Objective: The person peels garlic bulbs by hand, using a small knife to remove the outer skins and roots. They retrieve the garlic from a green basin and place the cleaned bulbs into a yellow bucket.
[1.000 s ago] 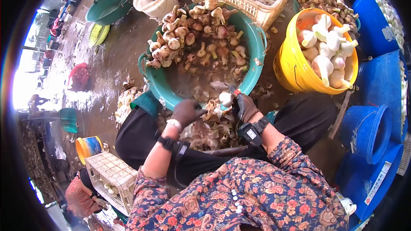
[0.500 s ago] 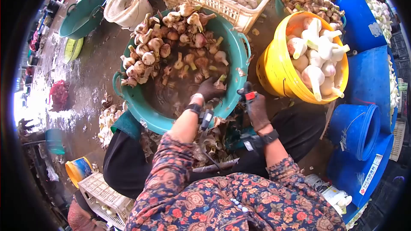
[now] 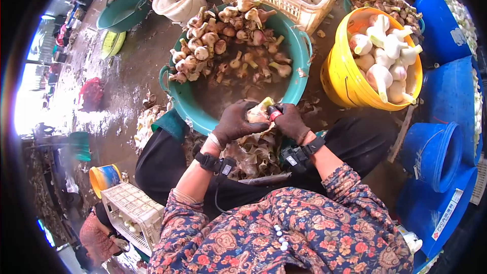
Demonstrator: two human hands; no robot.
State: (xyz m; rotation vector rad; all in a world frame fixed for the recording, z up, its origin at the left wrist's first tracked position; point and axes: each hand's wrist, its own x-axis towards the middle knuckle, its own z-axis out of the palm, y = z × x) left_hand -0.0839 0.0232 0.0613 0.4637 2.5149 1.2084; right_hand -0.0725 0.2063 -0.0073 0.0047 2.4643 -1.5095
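Observation:
My left hand (image 3: 236,122), in a dark brown glove, is wrapped round a garlic bulb (image 3: 258,113) just over the near rim of a green basin (image 3: 304,78). Touching the bulb from the right is my right hand (image 3: 292,123), gloved too and closed on a small red and black tool (image 3: 274,113); its working end is hidden. Unpeeled garlic bulbs (image 3: 210,38) are heaped at the far left of the basin, and others lie in its brown water. Garlic skins (image 3: 246,157) lie below my hands.
A yellow bucket (image 3: 335,76) of peeled garlic stands at the right, beside blue containers (image 3: 428,149). Behind the basin are a cream crate (image 3: 304,14) and a white bucket (image 3: 177,2). At the lower left, a person (image 3: 96,238) is by another crate (image 3: 134,208).
My left hand has drawn back from the water with a bulb, and my right hand has come in to meet it with the tool. The whole view has shifted slightly.

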